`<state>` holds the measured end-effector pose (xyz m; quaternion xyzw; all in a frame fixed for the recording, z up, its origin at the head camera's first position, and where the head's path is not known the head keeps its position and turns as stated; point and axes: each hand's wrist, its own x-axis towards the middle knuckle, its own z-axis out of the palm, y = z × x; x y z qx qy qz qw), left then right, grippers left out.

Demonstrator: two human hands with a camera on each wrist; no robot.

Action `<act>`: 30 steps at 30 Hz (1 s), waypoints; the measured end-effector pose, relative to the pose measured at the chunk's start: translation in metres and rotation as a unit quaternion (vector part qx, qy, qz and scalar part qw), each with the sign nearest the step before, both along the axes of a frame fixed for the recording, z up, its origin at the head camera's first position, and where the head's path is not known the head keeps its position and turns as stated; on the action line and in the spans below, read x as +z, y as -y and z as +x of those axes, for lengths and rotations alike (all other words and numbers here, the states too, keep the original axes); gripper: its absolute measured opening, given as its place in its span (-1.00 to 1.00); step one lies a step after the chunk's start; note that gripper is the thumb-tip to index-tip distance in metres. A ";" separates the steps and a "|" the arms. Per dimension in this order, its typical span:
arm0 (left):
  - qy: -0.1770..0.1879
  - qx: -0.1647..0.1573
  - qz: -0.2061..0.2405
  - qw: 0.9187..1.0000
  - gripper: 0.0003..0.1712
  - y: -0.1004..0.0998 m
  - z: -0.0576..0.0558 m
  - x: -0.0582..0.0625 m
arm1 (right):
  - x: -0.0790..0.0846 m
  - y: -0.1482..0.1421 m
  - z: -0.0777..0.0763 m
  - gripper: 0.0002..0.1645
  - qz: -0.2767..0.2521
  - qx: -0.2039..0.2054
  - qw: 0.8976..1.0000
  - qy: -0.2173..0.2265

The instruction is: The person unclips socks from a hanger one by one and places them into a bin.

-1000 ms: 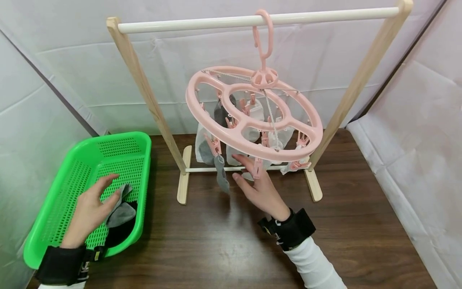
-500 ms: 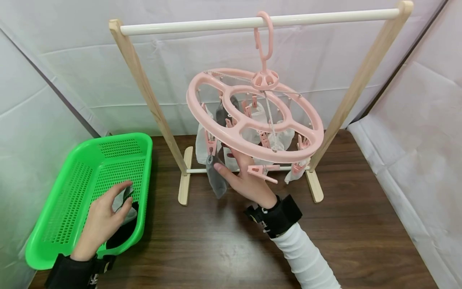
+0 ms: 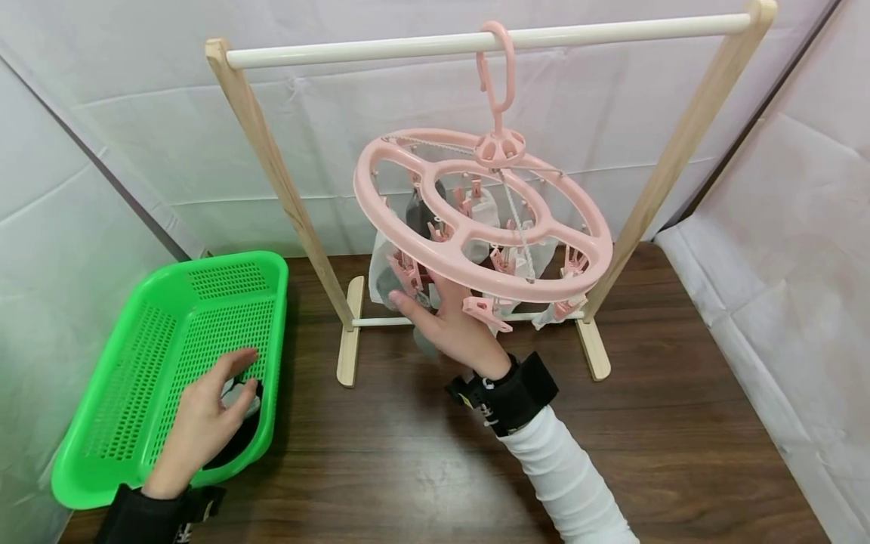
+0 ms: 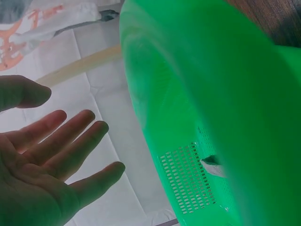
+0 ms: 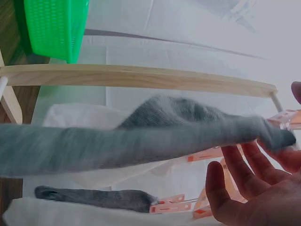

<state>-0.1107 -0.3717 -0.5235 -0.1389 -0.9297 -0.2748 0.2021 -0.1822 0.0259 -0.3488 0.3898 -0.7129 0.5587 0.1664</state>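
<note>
My right hand (image 3: 462, 325) reaches under the front left of a pink round clip hanger (image 3: 469, 273), its thumb beside a pink clothespin (image 3: 406, 272). From that clothespin hangs a grey sock (image 5: 117, 146); in the right wrist view my extended, slightly bent fingers lie against its upper end. My left hand (image 3: 204, 423) hovers over the right side of a green basket (image 3: 281, 295), fingers spread and holding nothing. Beneath it lie a grey sock (image 3: 243, 399) and something black (image 3: 234, 447), both partly hidden by the hand.
The hanger hooks onto a white bar (image 3: 353, 51) between wooden posts (image 3: 272, 166) on a dark wood table (image 3: 646, 423). Several white and grey socks hang from it, including a dark grey sock (image 5: 103, 197). A pink clothespin (image 3: 485, 311) dangles above my right wrist.
My right hand has moved left to the front grey sock, which has shifted behind the hand. My left hand has drifted slightly right over the basket. The hanger has swayed a little.
</note>
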 end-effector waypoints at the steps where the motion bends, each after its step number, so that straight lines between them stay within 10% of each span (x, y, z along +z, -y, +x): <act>1: 0.000 -0.010 0.013 1.000 -0.39 -0.009 0.004 0.012 | 0.001 0.001 0.000 -0.12 -0.006 0.003 1.000 0.006; 7: -0.012 -0.034 0.048 0.998 -0.46 -0.071 0.029 0.097 | 0.008 0.004 -0.002 -0.45 -0.035 0.015 0.999 0.019; 10: -0.023 -0.031 0.031 0.999 -0.44 -0.090 0.033 0.120 | 0.011 0.004 -0.002 -0.59 -0.033 0.022 0.999 0.024; 30: -0.027 -0.082 0.027 0.996 -0.48 -0.119 0.015 0.120 | 0.024 -0.004 -0.003 -0.40 -0.067 0.160 0.978 0.115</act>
